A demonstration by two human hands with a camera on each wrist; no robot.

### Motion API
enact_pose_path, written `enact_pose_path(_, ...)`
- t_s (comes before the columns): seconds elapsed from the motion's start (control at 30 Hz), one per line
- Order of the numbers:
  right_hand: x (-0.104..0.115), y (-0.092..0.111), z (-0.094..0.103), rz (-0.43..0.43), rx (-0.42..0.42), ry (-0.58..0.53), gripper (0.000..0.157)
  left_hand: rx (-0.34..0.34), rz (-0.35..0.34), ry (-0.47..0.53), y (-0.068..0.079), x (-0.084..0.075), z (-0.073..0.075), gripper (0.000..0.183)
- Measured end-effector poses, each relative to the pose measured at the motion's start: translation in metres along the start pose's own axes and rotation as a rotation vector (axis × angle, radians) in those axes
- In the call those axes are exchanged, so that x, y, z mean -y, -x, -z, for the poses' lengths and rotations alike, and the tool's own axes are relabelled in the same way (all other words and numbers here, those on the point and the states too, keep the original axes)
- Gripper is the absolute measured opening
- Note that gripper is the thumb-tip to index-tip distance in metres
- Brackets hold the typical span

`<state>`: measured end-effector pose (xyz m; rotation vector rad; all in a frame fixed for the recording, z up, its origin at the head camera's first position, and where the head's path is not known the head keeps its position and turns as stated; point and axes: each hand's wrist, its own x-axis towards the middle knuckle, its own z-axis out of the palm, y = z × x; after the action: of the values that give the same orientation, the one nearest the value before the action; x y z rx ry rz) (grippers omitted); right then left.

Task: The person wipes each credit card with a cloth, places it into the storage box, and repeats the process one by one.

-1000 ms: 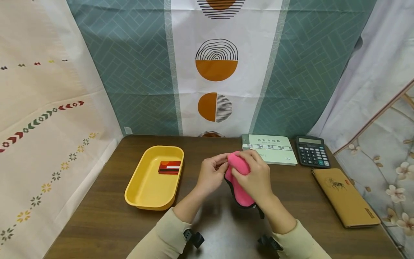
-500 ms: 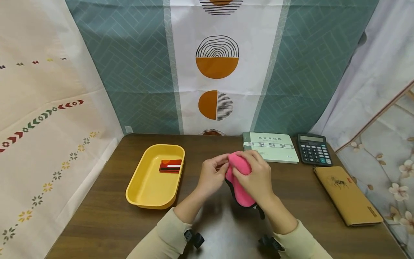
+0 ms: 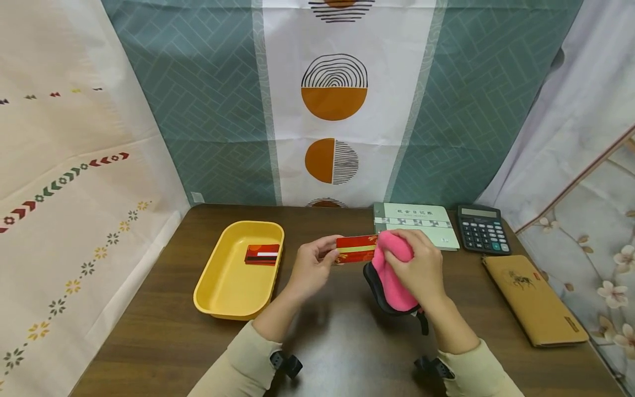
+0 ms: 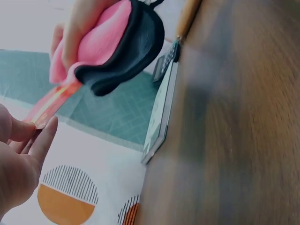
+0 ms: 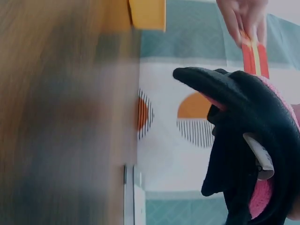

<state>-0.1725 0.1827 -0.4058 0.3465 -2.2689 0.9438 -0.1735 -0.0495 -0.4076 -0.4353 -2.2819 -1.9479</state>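
Observation:
My left hand (image 3: 310, 270) pinches a red card with a pale gold stripe (image 3: 354, 249) between thumb and fingers, at the card's left end. The card's other end meets a soft pink fleece item with black edging (image 3: 397, 275), which my right hand (image 3: 421, 264) grips from above. Several fingers of that hand press into the pink side. In the right wrist view, black folds of the fleece item (image 5: 243, 103) face the camera, and a white label (image 5: 262, 157) sticks out among them. The left wrist view shows the red card (image 4: 51, 103) spanning from fingertips to the pink fabric.
Left of the hands stands a yellow tray (image 3: 213, 286), with red cards (image 3: 262, 255) lying inside. A pale green account book (image 3: 421, 220) and a black calculator (image 3: 483, 229) lie at the back right. Nearer the right edge is a tan zip wallet (image 3: 536, 300).
The hands have moved apart, the left hand leftward and the right hand rightward with the pink fleece item. A red card, hidden before, now shows between them in my left fingers.

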Motion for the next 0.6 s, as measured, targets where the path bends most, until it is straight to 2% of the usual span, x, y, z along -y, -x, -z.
enact_pose_path(0.1,-0.007,-0.001,0.006,-0.024,-0.003,0.005,0.041,0.005,0.009,0.037,-0.001,0.004,0.004,0.036)
enact_pose_path(0.33,-0.014,-0.002,0.015,-0.062,-0.036,-0.043,0.042,0.02,0.038,-0.018,-0.001,0.004,0.009,0.026)
enact_pose_path(0.47,-0.017,-0.002,0.018,-0.081,-0.033,-0.074,0.042,0.021,0.027,0.016,-0.001,0.003,0.01,0.03)
enact_pose_path(0.6,-0.019,-0.002,0.02,-0.081,-0.023,-0.099,0.042,-0.025,0.002,0.084,-0.003,0.006,0.01,0.025)
